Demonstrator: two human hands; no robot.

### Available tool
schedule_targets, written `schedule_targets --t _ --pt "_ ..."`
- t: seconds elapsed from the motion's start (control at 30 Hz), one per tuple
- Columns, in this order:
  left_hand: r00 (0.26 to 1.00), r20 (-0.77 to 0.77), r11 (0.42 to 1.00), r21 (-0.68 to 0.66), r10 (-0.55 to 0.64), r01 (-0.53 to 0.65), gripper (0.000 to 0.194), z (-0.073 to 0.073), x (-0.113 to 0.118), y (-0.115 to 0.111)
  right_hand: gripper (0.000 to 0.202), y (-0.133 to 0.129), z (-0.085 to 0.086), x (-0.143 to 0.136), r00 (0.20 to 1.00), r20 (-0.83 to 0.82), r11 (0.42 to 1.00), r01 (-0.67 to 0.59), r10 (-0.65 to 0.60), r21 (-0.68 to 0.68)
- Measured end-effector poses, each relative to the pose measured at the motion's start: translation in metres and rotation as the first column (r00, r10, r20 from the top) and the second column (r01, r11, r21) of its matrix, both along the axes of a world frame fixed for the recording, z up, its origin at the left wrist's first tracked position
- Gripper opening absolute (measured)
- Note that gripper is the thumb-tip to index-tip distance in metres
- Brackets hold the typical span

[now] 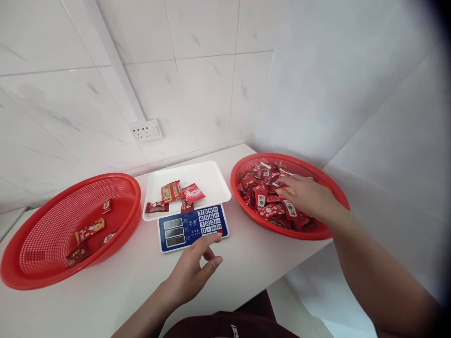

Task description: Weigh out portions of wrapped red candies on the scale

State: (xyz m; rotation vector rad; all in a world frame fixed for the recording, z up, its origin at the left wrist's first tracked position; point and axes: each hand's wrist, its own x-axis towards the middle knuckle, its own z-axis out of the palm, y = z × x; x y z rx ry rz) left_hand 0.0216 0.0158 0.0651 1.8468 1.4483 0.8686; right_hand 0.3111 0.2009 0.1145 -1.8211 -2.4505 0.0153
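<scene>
My right hand (310,195) reaches over the right red basket (336,188), its blurred fingers stretched out among red-wrapped snack packets (260,199). I make out nothing gripped in it. At the front edge of a blue-and-white digital scale (193,227), my left hand (195,267) hovers with thumb and fingers apart, holding nothing. Several small snack packets (171,191) rest on the scale's white tray (211,178). The scale's display (174,232) is lit too faintly to read surely.
To the left, another red basket (123,188) stands tilted with several packets (89,230) inside. All of this is on a white table (232,272) against a tiled wall. A wall socket (146,131) sits behind the scale.
</scene>
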Motion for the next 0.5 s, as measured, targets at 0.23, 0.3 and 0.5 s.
schedule_targets --t 0.23,0.3,0.5 --pt "1.0 0.003 1.0 -0.009 0.029 -0.029 0.035 -0.002 -0.008 -0.009 0.033 0.07 -0.023 -0.027 0.961 0.26 0.989 -0.066 0.098 -0.13" --pt "0.999 0.005 0.998 -0.03 0.051 -0.05 0.036 -0.004 -0.012 -0.012 0.038 0.078 -0.03 -0.03 0.957 0.284 0.992 -0.027 0.061 -0.123" --pt "0.996 0.001 0.995 -0.055 0.088 -0.088 0.034 -0.005 -0.021 -0.018 0.037 0.085 -0.03 -0.025 0.969 0.246 0.993 0.053 -0.025 -0.107"
